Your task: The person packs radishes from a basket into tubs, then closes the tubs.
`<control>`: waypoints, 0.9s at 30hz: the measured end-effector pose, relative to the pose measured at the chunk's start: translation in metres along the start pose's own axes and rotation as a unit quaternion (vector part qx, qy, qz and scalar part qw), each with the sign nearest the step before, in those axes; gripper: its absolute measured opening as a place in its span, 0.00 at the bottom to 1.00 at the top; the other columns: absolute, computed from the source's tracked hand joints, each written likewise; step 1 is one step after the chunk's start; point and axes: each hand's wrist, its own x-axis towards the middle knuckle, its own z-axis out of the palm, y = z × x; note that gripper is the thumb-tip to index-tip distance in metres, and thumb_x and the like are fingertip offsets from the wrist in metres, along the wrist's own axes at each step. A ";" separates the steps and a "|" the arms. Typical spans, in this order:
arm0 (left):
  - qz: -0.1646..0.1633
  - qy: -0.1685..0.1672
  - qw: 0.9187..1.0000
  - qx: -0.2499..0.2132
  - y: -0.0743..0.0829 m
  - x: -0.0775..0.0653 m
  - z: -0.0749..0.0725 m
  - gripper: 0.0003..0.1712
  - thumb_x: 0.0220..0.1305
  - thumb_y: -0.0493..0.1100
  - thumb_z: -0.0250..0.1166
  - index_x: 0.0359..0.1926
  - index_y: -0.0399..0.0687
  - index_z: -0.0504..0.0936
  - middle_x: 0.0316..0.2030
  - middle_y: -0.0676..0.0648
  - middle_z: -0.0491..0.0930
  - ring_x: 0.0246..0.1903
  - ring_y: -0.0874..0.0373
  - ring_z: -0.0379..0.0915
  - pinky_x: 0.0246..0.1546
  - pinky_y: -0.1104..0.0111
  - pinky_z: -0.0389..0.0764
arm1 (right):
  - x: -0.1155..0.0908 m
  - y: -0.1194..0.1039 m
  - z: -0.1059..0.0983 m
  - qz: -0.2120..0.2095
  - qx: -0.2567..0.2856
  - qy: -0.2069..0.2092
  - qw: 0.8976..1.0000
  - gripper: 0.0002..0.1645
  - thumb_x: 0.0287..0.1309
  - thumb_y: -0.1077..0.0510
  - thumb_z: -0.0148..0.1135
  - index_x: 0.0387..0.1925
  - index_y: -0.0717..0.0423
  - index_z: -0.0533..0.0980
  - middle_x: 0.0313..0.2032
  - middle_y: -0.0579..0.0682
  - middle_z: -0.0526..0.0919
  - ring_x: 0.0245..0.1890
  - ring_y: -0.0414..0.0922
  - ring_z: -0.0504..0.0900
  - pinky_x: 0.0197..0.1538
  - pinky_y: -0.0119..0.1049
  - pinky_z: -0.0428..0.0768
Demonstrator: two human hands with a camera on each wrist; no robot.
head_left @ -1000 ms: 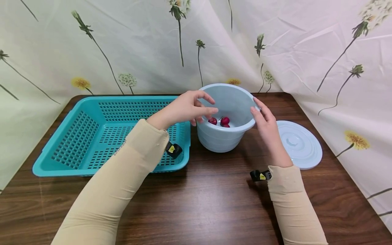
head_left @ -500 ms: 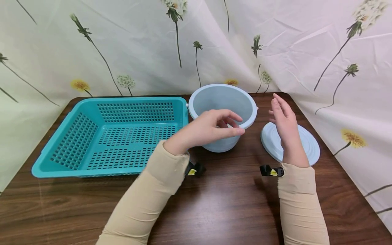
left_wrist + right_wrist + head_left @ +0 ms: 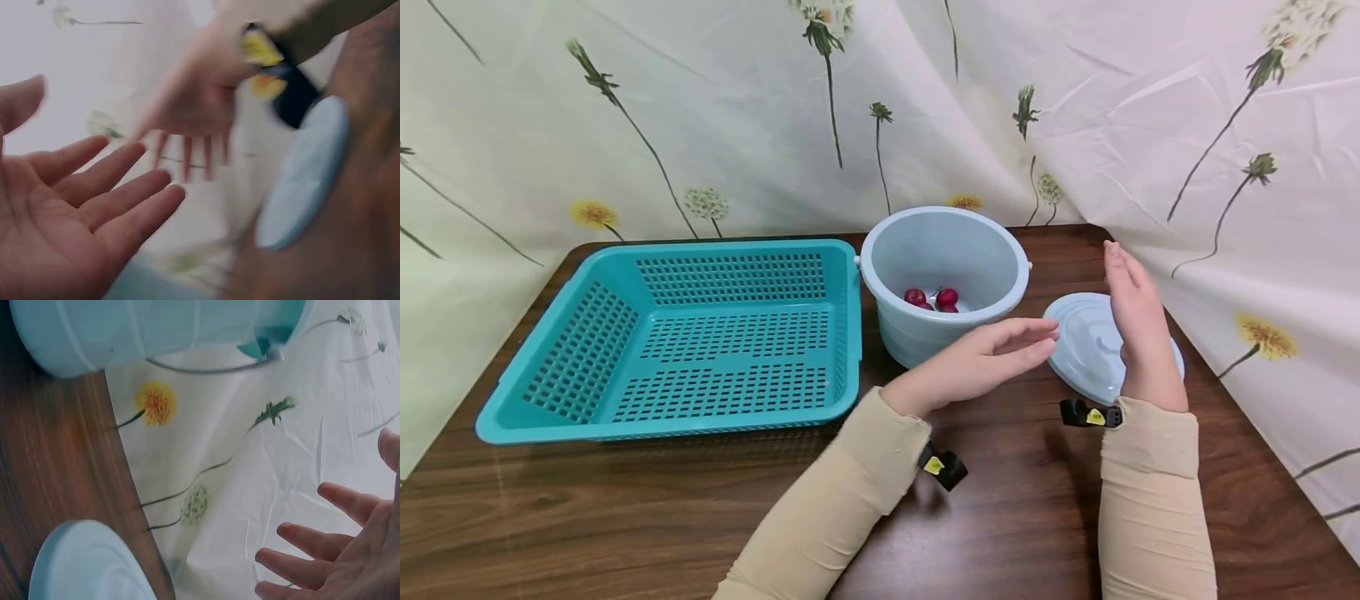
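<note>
My left hand (image 3: 973, 364) hovers in front of the light-blue bucket (image 3: 943, 242), its fingers fairly straight and pointing right toward the lid. Above the right part of the round light-blue lid (image 3: 1078, 342) is my right hand (image 3: 1140, 321), fingers extended upward. Both hands hold nothing. Several dark-red round fruits (image 3: 947, 297) lie on the bucket's bottom. In the left wrist view the left palm (image 3: 69, 231) shows with spread fingers, and the lid (image 3: 304, 175) lies beyond. The right wrist view has the right hand (image 3: 340, 550) with fingers spread, near the lid (image 3: 87, 569) and below the bucket (image 3: 144, 331).
A turquoise perforated basket (image 3: 670, 423) stands left of the bucket, close against it. All rest on a dark wooden table (image 3: 647, 508). A white flower-print cloth (image 3: 715, 108) hangs behind and along the right side.
The left hand has moved from over the bucket's left rim rightward and down, past its front. My right hand has let go of the bucket rim and moved right, over the lid.
</note>
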 end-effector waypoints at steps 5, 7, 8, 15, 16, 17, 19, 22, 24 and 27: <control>-0.047 0.041 0.996 -0.067 -0.025 0.023 0.020 0.34 0.75 0.61 0.49 0.76 0.56 0.59 0.73 0.58 0.62 0.70 0.68 0.58 0.69 0.70 0.62 | 0.003 0.007 -0.011 0.035 0.009 0.000 0.999 0.45 0.70 0.28 0.32 0.79 0.46 0.46 0.79 0.48 0.42 0.79 0.49 0.36 0.77 0.55 0.37; -0.052 0.058 0.992 -0.096 -0.030 0.031 0.026 0.36 0.75 0.62 0.47 0.77 0.55 0.56 0.74 0.57 0.60 0.72 0.66 0.55 0.71 0.67 0.59 | 0.005 0.012 -0.017 0.056 0.014 -0.001 0.998 0.46 0.70 0.27 0.31 0.79 0.47 0.44 0.79 0.49 0.40 0.79 0.50 0.34 0.76 0.59 0.34; -0.053 0.066 0.990 -0.114 -0.032 0.035 0.028 0.37 0.75 0.63 0.46 0.77 0.54 0.55 0.75 0.56 0.58 0.73 0.66 0.53 0.72 0.67 0.59 | 0.006 0.015 -0.019 0.067 0.020 0.000 0.998 0.47 0.69 0.27 0.30 0.79 0.47 0.43 0.79 0.50 0.40 0.79 0.50 0.33 0.76 0.60 0.33; -0.071 0.094 0.973 -0.198 -0.047 0.054 0.041 0.40 0.76 0.63 0.46 0.78 0.49 0.50 0.77 0.52 0.51 0.76 0.61 0.48 0.74 0.61 0.56 | 0.014 0.040 -0.038 0.133 0.039 0.021 0.990 0.51 0.68 0.25 0.30 0.79 0.48 0.35 0.79 0.48 0.31 0.78 0.50 0.27 0.76 0.59 0.32; -0.071 0.094 0.971 -0.206 -0.049 0.055 0.042 0.40 0.76 0.62 0.46 0.78 0.48 0.50 0.78 0.51 0.50 0.76 0.60 0.47 0.75 0.60 0.55 | 0.014 0.045 -0.040 0.139 0.036 0.028 0.989 0.51 0.68 0.26 0.31 0.79 0.50 0.35 0.79 0.49 0.30 0.78 0.51 0.27 0.77 0.56 0.33; -0.071 0.093 0.970 -0.213 -0.052 0.057 0.044 0.40 0.76 0.62 0.47 0.78 0.47 0.49 0.78 0.50 0.50 0.76 0.59 0.47 0.75 0.59 0.55 | 0.015 0.049 -0.041 0.144 0.037 0.035 0.988 0.51 0.68 0.27 0.31 0.78 0.51 0.36 0.79 0.49 0.31 0.78 0.50 0.29 0.78 0.52 0.33; -0.074 0.091 0.966 -0.230 -0.058 0.059 0.047 0.40 0.76 0.60 0.48 0.78 0.47 0.48 0.78 0.50 0.48 0.77 0.58 0.45 0.75 0.58 0.53 | 0.016 0.057 -0.042 0.155 0.028 0.045 0.986 0.51 0.69 0.27 0.31 0.78 0.54 0.37 0.79 0.51 0.33 0.78 0.50 0.31 0.79 0.47 0.35; -0.081 0.090 0.952 -0.281 -0.067 0.063 0.052 0.40 0.76 0.59 0.48 0.78 0.45 0.47 0.78 0.50 0.48 0.78 0.56 0.42 0.76 0.57 0.52 | 0.016 0.068 -0.044 0.182 0.048 0.053 0.981 0.52 0.68 0.27 0.33 0.78 0.54 0.39 0.79 0.50 0.35 0.78 0.48 0.33 0.79 0.43 0.36; -0.081 0.089 0.939 -0.323 -0.072 0.064 0.055 0.40 0.76 0.58 0.48 0.78 0.45 0.47 0.78 0.50 0.47 0.78 0.55 0.39 0.76 0.56 0.50 | 0.017 0.073 -0.044 0.198 0.050 0.064 0.977 0.51 0.68 0.27 0.35 0.79 0.52 0.41 0.79 0.48 0.36 0.78 0.46 0.33 0.78 0.45 0.31; -0.069 0.085 0.917 -0.384 -0.076 0.066 0.058 0.39 0.78 0.56 0.47 0.78 0.44 0.45 0.79 0.50 0.44 0.79 0.53 0.34 0.77 0.54 0.47 | 0.019 0.078 -0.044 0.214 0.031 0.086 0.973 0.49 0.67 0.26 0.36 0.78 0.49 0.45 0.79 0.46 0.39 0.78 0.45 0.31 0.75 0.51 0.20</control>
